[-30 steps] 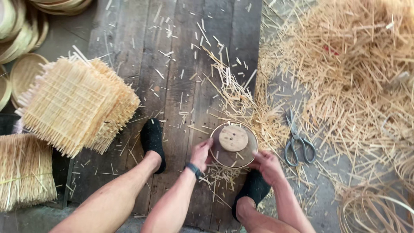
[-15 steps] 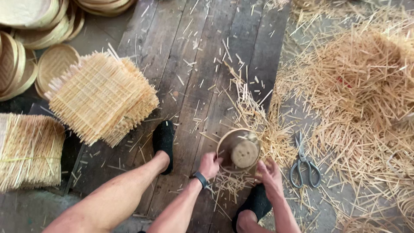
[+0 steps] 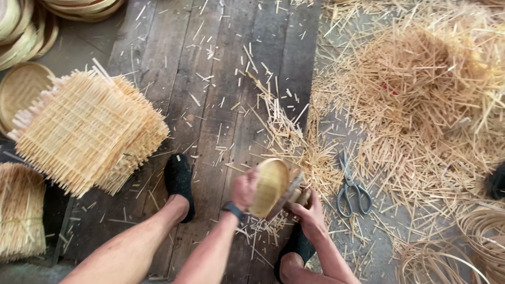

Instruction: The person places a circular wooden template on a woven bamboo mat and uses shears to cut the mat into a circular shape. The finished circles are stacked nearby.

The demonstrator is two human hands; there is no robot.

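— Where did the round woven lid (image 3: 270, 186) sit?

— Low in the frame's centre, on edge between the left hand (image 3: 245, 189) and the right hand (image 3: 309, 211), over the plank floor (image 3: 210, 79).

— And around it?

— Scissors (image 3: 351, 188) lay just right of the hands. The heap of cut strips (image 3: 421, 89) filled the upper right. The stack of woven mats (image 3: 84, 131) lay at the left, round trays (image 3: 21, 31) above it in the upper left corner.

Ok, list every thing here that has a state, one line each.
round bamboo tray: tilted on edge, held off the floor by both hands
left hand: gripping the tray's rim
right hand: under the tray, on a wooden disc
scissors: flat on the floor, blades closed
woven square mats: stacked
bamboo splints: loose heap
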